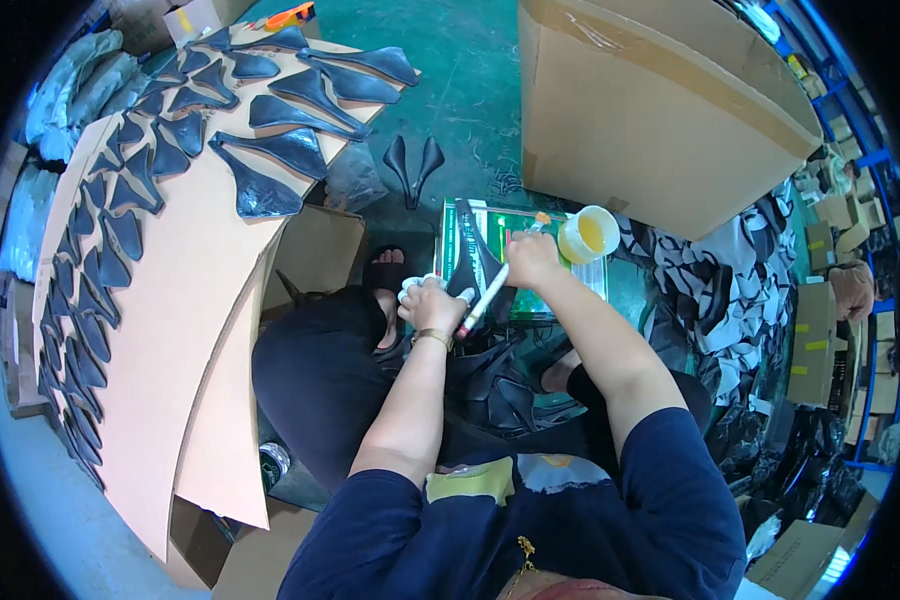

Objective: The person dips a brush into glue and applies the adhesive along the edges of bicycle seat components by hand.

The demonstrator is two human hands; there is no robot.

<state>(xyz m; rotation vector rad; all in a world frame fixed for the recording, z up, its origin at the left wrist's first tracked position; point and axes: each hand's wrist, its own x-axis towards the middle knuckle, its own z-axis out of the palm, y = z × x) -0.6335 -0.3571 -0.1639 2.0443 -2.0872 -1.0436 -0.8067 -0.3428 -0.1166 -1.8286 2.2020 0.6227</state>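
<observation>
My left hand [432,303] grips a black saddle-shaped cover piece [473,268] that lies over a green board [560,290] in front of my knees. My right hand [530,258] holds a white-handled brush [485,300], its handle slanting down toward my left wrist and its bristle end up near a small cup of yellow glue [590,233]. The cup stands on the far right of the green board. A heap of black pieces [495,385] rests in my lap.
To the left, cardboard sheets [180,300] carry several black saddle covers [270,150] laid out in rows. A big cardboard box [660,110] stands at the back right. Black and white cut pieces [730,290] pile up on the right. One loose cover [413,165] lies on the green floor.
</observation>
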